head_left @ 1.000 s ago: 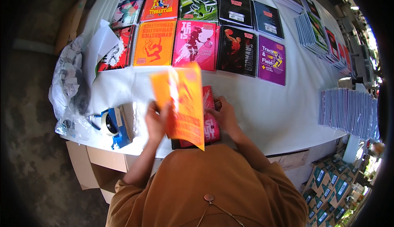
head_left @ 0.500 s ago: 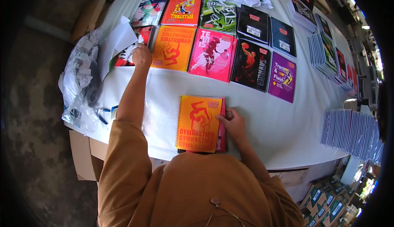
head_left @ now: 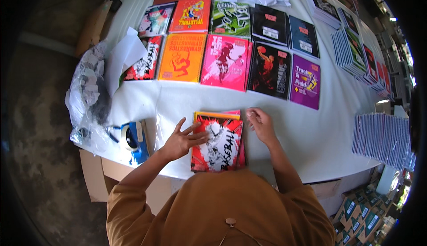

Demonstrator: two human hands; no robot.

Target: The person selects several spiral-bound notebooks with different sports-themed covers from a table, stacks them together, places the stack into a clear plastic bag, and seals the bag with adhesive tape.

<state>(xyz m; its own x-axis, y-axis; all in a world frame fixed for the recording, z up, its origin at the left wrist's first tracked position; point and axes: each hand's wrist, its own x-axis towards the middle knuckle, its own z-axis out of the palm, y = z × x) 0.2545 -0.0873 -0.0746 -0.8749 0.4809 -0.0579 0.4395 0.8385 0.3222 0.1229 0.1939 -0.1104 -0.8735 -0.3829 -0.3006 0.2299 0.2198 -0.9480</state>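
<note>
Left hand (head_left: 180, 142): fingers spread on red-and-white notebook (head_left: 219, 147), seemingly steadying it | right hand (head_left: 262, 124): fingers loosely open, empty, just beside notebook pile (head_left: 218, 115) | pile: near edge of counter (head_left: 307, 143), perhaps for easy reach | clear bag (head_left: 86, 128), counter's left edge: crumpled paper (head_left: 90, 86) inside | cardboard box (head_left: 94, 177) below near-left corner: contents hidden

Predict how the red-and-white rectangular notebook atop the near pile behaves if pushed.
The notebook would likely slide, lying misaligned over an orange-covered notebook and a pink-covered notebook. Tipping seems unlikely: it lies flat.
</note>
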